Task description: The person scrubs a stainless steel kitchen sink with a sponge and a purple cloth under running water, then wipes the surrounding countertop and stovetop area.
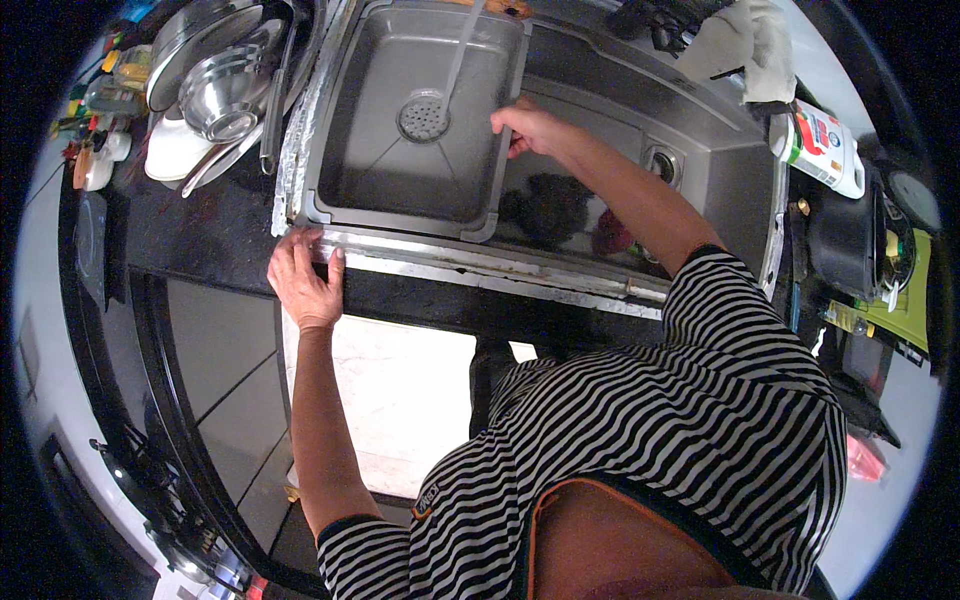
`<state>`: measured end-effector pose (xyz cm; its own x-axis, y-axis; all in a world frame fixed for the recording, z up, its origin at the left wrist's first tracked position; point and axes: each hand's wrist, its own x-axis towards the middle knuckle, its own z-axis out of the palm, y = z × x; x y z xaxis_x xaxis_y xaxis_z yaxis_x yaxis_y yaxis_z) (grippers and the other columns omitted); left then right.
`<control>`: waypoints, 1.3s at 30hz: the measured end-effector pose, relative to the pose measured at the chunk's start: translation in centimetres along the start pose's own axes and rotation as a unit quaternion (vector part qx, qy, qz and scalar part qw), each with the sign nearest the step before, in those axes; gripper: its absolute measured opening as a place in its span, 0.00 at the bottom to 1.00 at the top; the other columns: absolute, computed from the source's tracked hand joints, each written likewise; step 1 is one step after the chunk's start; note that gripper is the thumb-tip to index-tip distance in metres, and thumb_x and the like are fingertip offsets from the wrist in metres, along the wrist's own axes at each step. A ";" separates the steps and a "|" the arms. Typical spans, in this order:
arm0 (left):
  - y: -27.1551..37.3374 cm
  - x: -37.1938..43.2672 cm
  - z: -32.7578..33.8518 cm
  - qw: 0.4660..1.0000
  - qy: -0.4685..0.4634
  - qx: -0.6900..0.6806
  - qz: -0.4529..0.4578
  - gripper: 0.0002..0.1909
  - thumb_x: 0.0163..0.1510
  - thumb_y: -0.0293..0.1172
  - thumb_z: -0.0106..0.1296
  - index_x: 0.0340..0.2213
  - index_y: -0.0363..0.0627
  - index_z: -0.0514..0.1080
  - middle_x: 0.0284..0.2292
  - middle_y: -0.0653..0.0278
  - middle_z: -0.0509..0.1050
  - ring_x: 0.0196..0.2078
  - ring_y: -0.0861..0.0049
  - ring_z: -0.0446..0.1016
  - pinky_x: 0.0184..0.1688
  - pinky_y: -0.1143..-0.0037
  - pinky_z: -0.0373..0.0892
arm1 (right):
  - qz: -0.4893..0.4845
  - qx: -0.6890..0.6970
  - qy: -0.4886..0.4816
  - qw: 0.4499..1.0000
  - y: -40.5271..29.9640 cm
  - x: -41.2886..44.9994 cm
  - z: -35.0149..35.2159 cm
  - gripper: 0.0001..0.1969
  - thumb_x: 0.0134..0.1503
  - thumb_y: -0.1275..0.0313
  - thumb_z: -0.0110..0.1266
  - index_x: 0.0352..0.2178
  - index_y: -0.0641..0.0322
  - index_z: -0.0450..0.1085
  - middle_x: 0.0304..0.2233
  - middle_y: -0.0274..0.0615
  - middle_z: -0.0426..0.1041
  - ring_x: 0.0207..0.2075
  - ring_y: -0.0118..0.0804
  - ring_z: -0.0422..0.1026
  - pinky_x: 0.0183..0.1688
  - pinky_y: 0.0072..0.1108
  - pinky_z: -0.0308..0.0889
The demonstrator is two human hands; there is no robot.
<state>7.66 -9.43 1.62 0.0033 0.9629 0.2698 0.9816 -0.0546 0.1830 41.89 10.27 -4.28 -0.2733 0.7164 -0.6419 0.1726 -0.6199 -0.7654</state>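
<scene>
A rectangular metal basin with light grey corner pieces sits over the left part of a stainless steel sink. Water runs in a thin stream onto its round perforated drain. My right hand grips the basin's right rim, thumb over the edge and fingers curled beneath. At the front left corner, my left hand rests on the sink's edge close to the basin, thumb spread from the fingers; its fingertips are blurred. In the sink's right part, under my right forearm, lie dark shapes and a reddish item, partly hidden.
Metal bowls and pans crowd the dark counter on the left, with bottles behind. A pale glove hangs at the back right, near a white jug. Foil-like tape lines the sink's left edge.
</scene>
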 end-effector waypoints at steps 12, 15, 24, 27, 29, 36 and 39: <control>-0.1 -0.2 -0.1 1.000 0.000 -0.001 -0.012 0.22 0.51 0.52 0.49 0.42 0.51 0.68 0.44 0.62 0.66 0.51 0.64 0.62 0.53 0.63 0.54 | -0.040 -0.016 0.022 0.999 0.8 0.3 0.2 0.18 0.38 0.71 0.53 0.35 0.64 0.67 0.27 0.41 0.71 0.23 0.38 0.72 0.17 0.28 0.71; 0.0 -0.1 -0.2 1.000 0.001 -0.003 -0.012 0.22 0.50 0.52 0.50 0.41 0.51 0.68 0.44 0.62 0.66 0.51 0.64 0.62 0.53 0.63 0.54 | -0.031 0.009 0.030 0.999 0.3 -0.6 0.2 0.15 0.38 0.71 0.54 0.31 0.64 0.67 0.25 0.40 0.71 0.22 0.37 0.71 0.17 0.27 0.70; -0.3 0.1 0.4 1.000 0.005 0.009 0.006 0.21 0.50 0.50 0.52 0.42 0.52 0.68 0.44 0.62 0.66 0.51 0.64 0.62 0.53 0.64 0.55 | -0.036 -0.041 0.002 0.999 3.6 3.5 -1.6 0.13 0.46 0.65 0.56 0.32 0.62 0.69 0.26 0.40 0.71 0.23 0.37 0.72 0.20 0.29 0.70; -0.8 -0.4 0.6 1.000 0.000 0.010 0.008 0.21 0.51 0.50 0.50 0.42 0.52 0.67 0.44 0.62 0.66 0.51 0.65 0.62 0.52 0.64 0.55 | -0.064 -0.005 -0.006 0.998 2.5 0.4 -0.4 0.24 0.51 0.52 0.54 0.40 0.63 0.68 0.35 0.45 0.71 0.32 0.37 0.72 0.29 0.31 0.72; -1.0 -0.4 0.7 1.000 -0.001 0.011 0.012 0.21 0.52 0.51 0.49 0.42 0.52 0.67 0.44 0.62 0.66 0.51 0.65 0.63 0.52 0.65 0.55 | -0.050 0.100 -0.089 0.990 1.3 -2.7 -0.6 0.30 0.54 0.48 0.50 0.46 0.65 0.64 0.39 0.46 0.70 0.37 0.38 0.71 0.34 0.33 0.71; -0.8 -0.9 0.3 0.999 0.003 0.030 0.012 0.22 0.54 0.51 0.47 0.45 0.52 0.67 0.45 0.60 0.66 0.51 0.63 0.62 0.53 0.64 0.55 | -0.364 -0.674 -0.151 0.625 13.4 -5.9 -7.7 0.27 0.53 0.53 0.50 0.51 0.54 0.64 0.57 0.48 0.57 0.59 0.50 0.54 0.61 0.46 0.46; -1.2 -0.7 1.5 1.000 0.003 0.023 0.016 0.23 0.53 0.50 0.47 0.45 0.50 0.67 0.46 0.59 0.66 0.52 0.62 0.61 0.53 0.63 0.54 | -0.443 -0.735 -0.222 0.463 17.8 -4.4 -9.0 0.23 0.52 0.57 0.51 0.50 0.47 0.66 0.59 0.45 0.54 0.62 0.48 0.48 0.62 0.50 0.38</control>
<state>6.77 -9.65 -0.21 0.0343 0.9595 0.2797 0.9887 -0.0734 0.1304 54.69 -1.05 -15.46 -0.9640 0.1429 -0.2241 0.1754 0.9755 -0.1328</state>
